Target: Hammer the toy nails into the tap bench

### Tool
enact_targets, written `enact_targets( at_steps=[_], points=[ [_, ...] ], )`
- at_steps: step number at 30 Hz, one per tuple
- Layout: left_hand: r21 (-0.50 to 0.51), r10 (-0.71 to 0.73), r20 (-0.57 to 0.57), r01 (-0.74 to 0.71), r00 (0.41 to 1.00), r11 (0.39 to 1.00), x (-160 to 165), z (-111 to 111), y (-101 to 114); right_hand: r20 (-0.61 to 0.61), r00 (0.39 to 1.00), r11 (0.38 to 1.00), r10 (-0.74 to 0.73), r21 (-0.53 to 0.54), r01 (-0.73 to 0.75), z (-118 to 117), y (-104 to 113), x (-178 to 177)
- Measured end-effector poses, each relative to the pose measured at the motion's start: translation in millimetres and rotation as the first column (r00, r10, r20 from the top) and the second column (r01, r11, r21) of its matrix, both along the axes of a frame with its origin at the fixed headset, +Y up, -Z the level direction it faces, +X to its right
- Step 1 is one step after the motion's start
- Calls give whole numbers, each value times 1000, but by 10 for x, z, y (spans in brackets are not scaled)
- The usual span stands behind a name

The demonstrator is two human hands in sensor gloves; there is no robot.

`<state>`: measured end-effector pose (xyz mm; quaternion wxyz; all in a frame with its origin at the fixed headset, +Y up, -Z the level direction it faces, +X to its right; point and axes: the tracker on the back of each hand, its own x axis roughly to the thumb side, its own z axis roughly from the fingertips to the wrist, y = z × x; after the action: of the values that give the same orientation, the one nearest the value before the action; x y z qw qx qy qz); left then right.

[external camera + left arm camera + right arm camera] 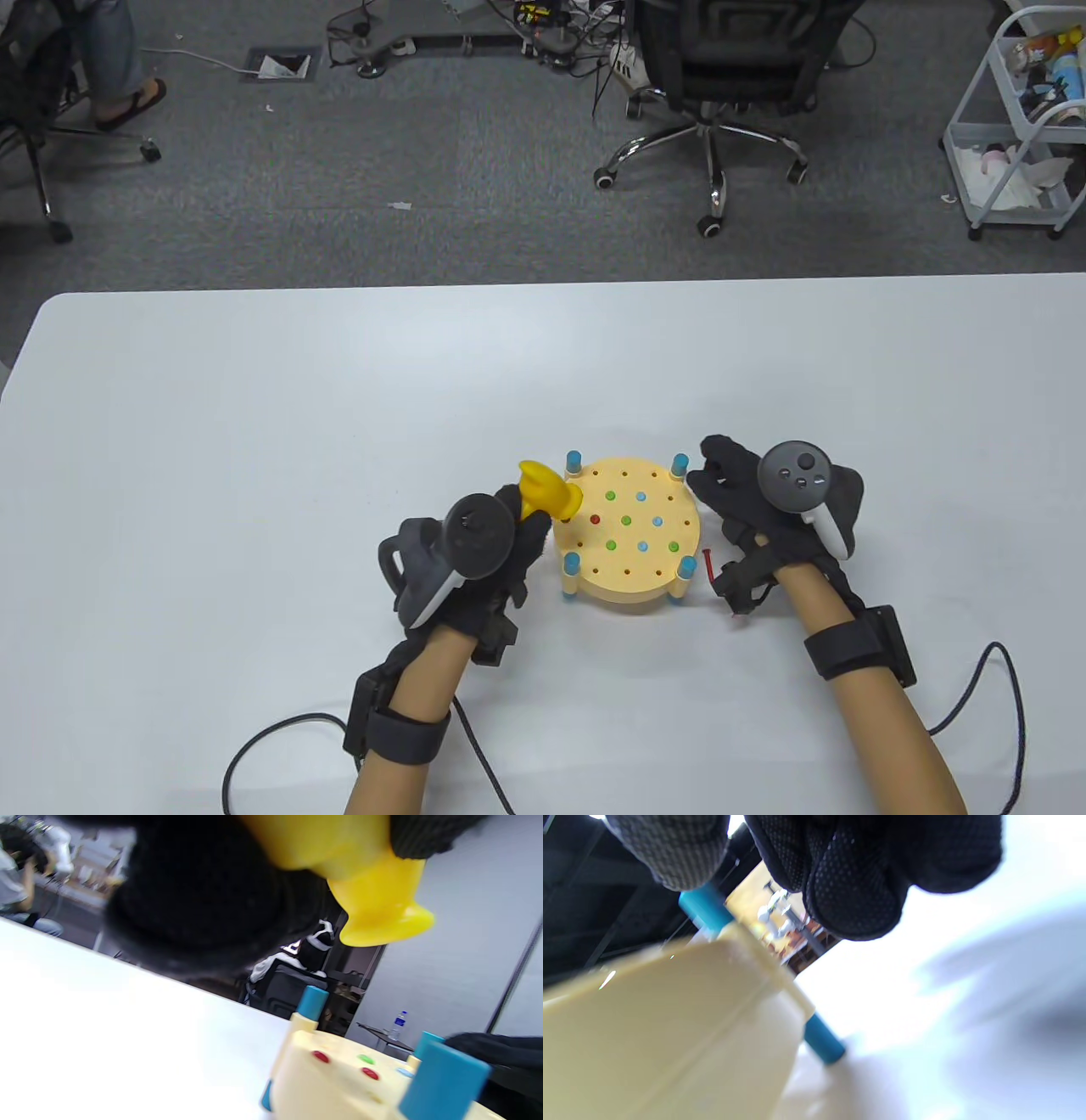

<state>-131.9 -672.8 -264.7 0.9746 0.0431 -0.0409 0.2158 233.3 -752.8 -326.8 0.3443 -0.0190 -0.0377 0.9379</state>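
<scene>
The left hand grips a yellow toy hammer, likely light rigid plastic, over the tap bench. The right hand, fingers loosely curled and holding nothing, rests beside the bench rim, where it could steady the bench.

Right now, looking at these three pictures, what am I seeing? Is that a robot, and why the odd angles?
No robot: a person's two hands in black sensor gloves, each with a tracker strapped on its back. One camera looks down at the white table; the other two sit on the wrists, hence the tilted close-ups. On the table stands a round toy tap bench with coloured nails in its holes; a loose red nail lies beside it. The left hand grips a yellow toy hammer at the bench's left edge. The right hand is at the bench's right side, seemingly steadying it.
</scene>
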Motion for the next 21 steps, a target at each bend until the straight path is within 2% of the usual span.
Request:
enact_targets(
  at_steps=[1, 3, 5, 7, 9, 11, 12, 15, 21],
  points=[
    [4, 25, -15, -25, 1000, 1000, -65, 10, -8, -2, 1000, 1000, 28, -10, -28, 35, 3, 27],
    [4, 69, -45, -69, 997, 998, -188, 20, -20, -59, 981, 981, 185, -53, -188, 147, -12, 41],
    [-1, 94, -74, -94, 993, 996, -264, 11, -21, -138, 902, 908, 408, -39, -417, 278, -66, -43],
    [-7, 101, -73, -102, 992, 995, -267, 7, -38, -157, 831, 843, 533, 8, -538, 348, -110, -156],
    [-16, 82, -66, -83, 994, 996, -244, 9, -57, -154, 820, 830, 552, 6, -558, 356, -158, -258],
    [-16, 52, -63, -53, 997, 998, -213, 11, -74, -146, 845, 850, 515, -39, -525, 337, -217, -332],
    [-20, 35, -60, -37, 998, 999, -199, 11, -80, -159, 845, 844, 511, -95, -528, 317, -250, -364],
    [-30, 18, -50, -20, 999, 999, -173, 5, -97, -144, 806, 799, 574, -119, -589, 303, -264, -419],
    [-52, 10, -38, -12, 999, 999, -154, -9, -135, -155, 724, 726, 672, -51, -685, 372, -256, -498]
  ],
)
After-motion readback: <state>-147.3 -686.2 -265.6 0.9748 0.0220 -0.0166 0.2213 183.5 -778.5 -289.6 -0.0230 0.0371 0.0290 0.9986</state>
